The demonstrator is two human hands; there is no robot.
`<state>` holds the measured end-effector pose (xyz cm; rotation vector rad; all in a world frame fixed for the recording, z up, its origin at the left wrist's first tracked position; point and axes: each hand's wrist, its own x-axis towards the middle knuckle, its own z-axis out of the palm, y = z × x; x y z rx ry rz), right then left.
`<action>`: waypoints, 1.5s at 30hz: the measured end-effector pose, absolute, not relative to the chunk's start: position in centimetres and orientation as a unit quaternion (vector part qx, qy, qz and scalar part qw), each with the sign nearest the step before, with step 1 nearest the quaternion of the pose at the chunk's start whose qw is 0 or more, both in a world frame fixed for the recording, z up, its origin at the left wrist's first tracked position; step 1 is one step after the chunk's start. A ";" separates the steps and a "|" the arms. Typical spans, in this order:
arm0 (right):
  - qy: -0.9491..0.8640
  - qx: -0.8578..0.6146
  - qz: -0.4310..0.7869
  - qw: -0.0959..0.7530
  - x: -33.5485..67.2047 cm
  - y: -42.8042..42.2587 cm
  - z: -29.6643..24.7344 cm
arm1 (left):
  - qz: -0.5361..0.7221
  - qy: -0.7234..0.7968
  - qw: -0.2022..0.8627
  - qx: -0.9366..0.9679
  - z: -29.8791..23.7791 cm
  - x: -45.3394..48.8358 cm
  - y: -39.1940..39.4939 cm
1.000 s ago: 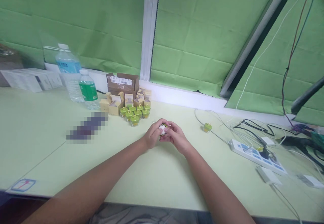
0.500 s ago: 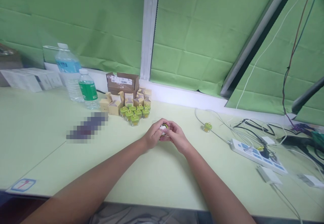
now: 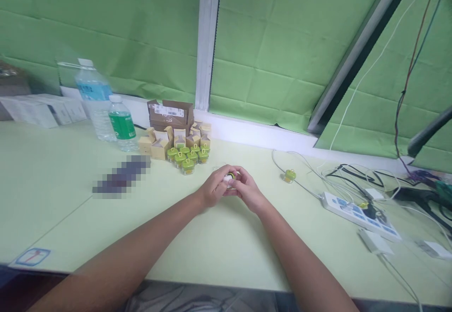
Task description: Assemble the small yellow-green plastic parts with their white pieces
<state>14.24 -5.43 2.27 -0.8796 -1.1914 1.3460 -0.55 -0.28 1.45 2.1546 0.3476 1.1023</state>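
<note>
Both of my hands meet above the table, closed round a small round white piece with a yellow-green and dark rim (image 3: pixel 229 178). My left hand (image 3: pixel 214 187) grips it from the left, and my right hand (image 3: pixel 247 190) from the right with the thumb across its face. My fingers cover most of it, so its exact kind is unclear. Farther back and to the left stands a cluster of small clear containers with green looped lids (image 3: pixel 188 164). A single green-lidded container (image 3: pixel 290 176) sits to the right of my hands.
Behind the cluster are opened small cardboard boxes (image 3: pixel 160 147) and a larger brown carton (image 3: pixel 170 114). Two water bottles (image 3: pixel 122 126) stand at the left, near a blurred-out dark item (image 3: pixel 122 175). A power strip (image 3: pixel 360 215) with tangled cables and a white adapter (image 3: pixel 376 242) lies at the right.
My hands stay in nearly the same place round the piece, with only a slight shift of the fingers. The whole view has moved very slightly.
</note>
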 end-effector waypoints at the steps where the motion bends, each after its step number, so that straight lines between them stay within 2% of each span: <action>1: -0.501 -0.369 0.565 0.543 14.2 -5.4 2.3 | 0.423 0.131 0.329 0.834 1.6 -0.6 -0.3; 13: -0.499 -0.372 0.551 0.557 13.9 -5.5 2.2 | 0.418 0.113 0.243 0.868 1.7 -0.7 -0.5; 34: -0.490 -0.412 0.524 0.562 13.4 -5.2 1.5 | 0.386 0.143 0.210 0.887 2.1 -0.6 -0.9; 38: -0.474 -0.417 0.533 0.564 13.4 -5.1 1.7 | 0.409 0.159 0.272 0.856 1.6 -0.4 -0.8; 45: -0.416 -0.350 0.617 0.569 14.2 -4.9 2.3 | 0.462 0.174 0.519 0.698 0.5 0.4 0.2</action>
